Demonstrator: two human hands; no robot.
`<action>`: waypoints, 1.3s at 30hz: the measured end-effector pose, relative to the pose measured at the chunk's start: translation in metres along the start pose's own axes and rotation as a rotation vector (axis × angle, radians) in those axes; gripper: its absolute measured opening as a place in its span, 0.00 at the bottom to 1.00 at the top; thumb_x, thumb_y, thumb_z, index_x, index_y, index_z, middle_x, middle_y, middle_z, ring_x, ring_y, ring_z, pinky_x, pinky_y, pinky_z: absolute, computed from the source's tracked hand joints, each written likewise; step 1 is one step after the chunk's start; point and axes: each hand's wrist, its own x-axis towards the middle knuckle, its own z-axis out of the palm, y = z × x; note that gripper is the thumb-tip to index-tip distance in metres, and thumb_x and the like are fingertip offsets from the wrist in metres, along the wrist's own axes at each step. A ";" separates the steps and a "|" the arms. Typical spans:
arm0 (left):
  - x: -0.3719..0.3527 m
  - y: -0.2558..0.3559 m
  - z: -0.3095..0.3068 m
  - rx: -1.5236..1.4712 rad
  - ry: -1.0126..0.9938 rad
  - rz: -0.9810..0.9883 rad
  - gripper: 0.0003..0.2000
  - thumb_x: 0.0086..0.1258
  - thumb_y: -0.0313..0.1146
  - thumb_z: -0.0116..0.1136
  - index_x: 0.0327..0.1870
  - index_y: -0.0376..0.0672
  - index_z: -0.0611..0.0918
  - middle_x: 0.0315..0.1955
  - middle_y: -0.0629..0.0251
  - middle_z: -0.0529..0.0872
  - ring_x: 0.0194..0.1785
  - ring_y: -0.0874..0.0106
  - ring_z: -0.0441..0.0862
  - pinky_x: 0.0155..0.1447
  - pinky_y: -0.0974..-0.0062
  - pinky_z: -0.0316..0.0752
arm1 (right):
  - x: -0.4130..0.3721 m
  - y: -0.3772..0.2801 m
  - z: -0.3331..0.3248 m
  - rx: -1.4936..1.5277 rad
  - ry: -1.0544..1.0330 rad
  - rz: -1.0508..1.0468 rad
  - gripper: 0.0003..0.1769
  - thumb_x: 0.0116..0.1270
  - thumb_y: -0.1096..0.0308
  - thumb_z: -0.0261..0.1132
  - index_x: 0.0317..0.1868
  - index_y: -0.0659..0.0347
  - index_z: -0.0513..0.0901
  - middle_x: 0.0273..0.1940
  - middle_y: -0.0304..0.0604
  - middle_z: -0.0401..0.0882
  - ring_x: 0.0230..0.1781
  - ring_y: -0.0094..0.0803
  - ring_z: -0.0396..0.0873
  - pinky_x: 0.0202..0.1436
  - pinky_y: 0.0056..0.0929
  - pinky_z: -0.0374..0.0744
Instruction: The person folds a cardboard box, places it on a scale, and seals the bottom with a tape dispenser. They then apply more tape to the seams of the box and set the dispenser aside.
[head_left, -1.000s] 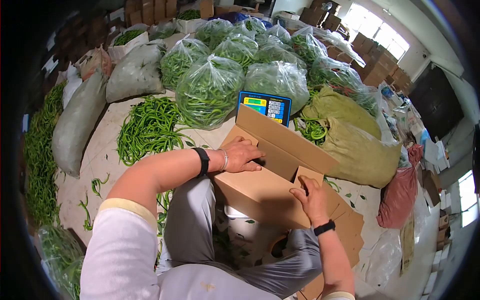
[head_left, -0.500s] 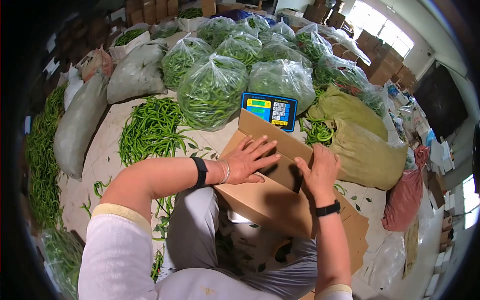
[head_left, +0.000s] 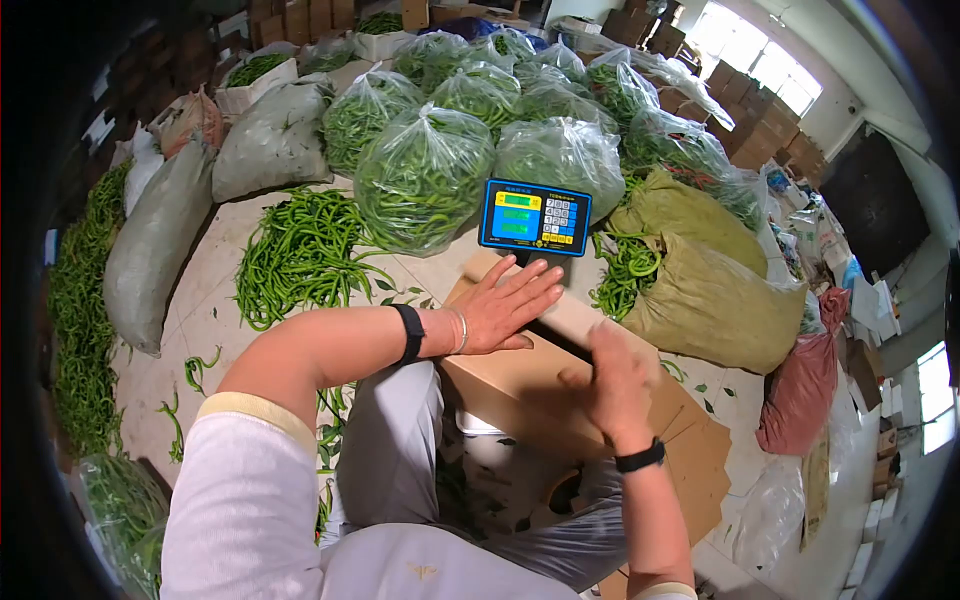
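Observation:
A brown cardboard box (head_left: pixel 500 385) rests in front of my knees. My left hand (head_left: pixel 505 305) lies flat on its top, fingers spread, pressing a flap down. My right hand (head_left: pixel 605 380), blurred by motion, hovers over the box's right side with fingers loosely curled; it holds nothing that I can make out. Both wrists carry black bands. Just beyond the box stands a blue electronic scale display (head_left: pixel 530 217).
Loose green peppers (head_left: pixel 295 255) lie heaped on the floor at left. Clear bags of peppers (head_left: pixel 420 180) fill the back. Green sacks (head_left: pixel 710 305) sit at right, a grey sack (head_left: pixel 150 250) at left, flattened cardboard (head_left: pixel 700 470) under the box.
The upright far flap has been folded down flat. My left hand stayed spread on top; my right hand dropped from that flap toward the box's near right side.

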 end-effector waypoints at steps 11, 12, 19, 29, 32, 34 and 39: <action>0.011 -0.003 -0.002 -0.026 -0.421 -0.256 0.28 0.71 0.59 0.35 0.72 0.67 0.57 0.74 0.63 0.50 0.75 0.53 0.48 0.69 0.34 0.34 | -0.020 -0.006 0.014 0.011 -0.045 -0.010 0.42 0.62 0.44 0.59 0.71 0.54 0.57 0.72 0.49 0.54 0.72 0.49 0.52 0.70 0.59 0.50; 0.011 -0.004 -0.007 0.012 -0.480 -0.333 0.27 0.71 0.60 0.33 0.72 0.72 0.56 0.74 0.64 0.48 0.75 0.51 0.46 0.68 0.31 0.34 | -0.023 -0.007 0.012 0.015 -0.039 -0.011 0.42 0.62 0.44 0.59 0.71 0.54 0.57 0.72 0.49 0.54 0.72 0.49 0.52 0.70 0.59 0.50; -0.001 -0.024 0.002 -0.223 -0.188 -0.833 0.36 0.67 0.60 0.45 0.73 0.55 0.56 0.74 0.55 0.42 0.75 0.47 0.43 0.70 0.39 0.47 | -0.069 0.022 0.003 0.082 0.050 0.174 0.35 0.64 0.47 0.60 0.69 0.50 0.65 0.73 0.55 0.48 0.72 0.54 0.51 0.70 0.55 0.52; -0.017 -0.057 -0.023 -1.286 -0.296 -0.768 0.51 0.61 0.44 0.67 0.73 0.34 0.41 0.71 0.53 0.54 0.72 0.67 0.55 0.70 0.68 0.57 | -0.069 0.042 0.017 0.652 0.245 0.421 0.32 0.64 0.62 0.63 0.68 0.56 0.66 0.70 0.61 0.52 0.73 0.49 0.50 0.71 0.37 0.56; -0.015 -0.060 -0.015 -1.066 -0.316 -0.676 0.50 0.64 0.47 0.62 0.73 0.36 0.36 0.73 0.54 0.47 0.74 0.66 0.49 0.73 0.69 0.50 | -0.076 0.031 0.021 0.883 0.275 0.398 0.30 0.64 0.59 0.63 0.67 0.53 0.68 0.72 0.63 0.46 0.73 0.54 0.47 0.73 0.42 0.50; -0.009 -0.076 0.008 -1.242 -0.159 -0.832 0.44 0.67 0.49 0.56 0.73 0.36 0.44 0.72 0.50 0.53 0.74 0.64 0.50 0.73 0.70 0.49 | -0.088 0.010 0.027 0.914 0.334 0.483 0.29 0.64 0.62 0.62 0.66 0.54 0.68 0.72 0.62 0.46 0.73 0.52 0.46 0.73 0.41 0.49; 0.010 -0.088 0.053 -0.719 -0.162 -0.586 0.37 0.71 0.52 0.46 0.72 0.35 0.52 0.72 0.49 0.52 0.75 0.59 0.49 0.75 0.70 0.47 | -0.104 -0.006 0.034 1.121 0.440 0.612 0.27 0.64 0.68 0.63 0.64 0.58 0.70 0.72 0.56 0.46 0.73 0.45 0.48 0.73 0.36 0.50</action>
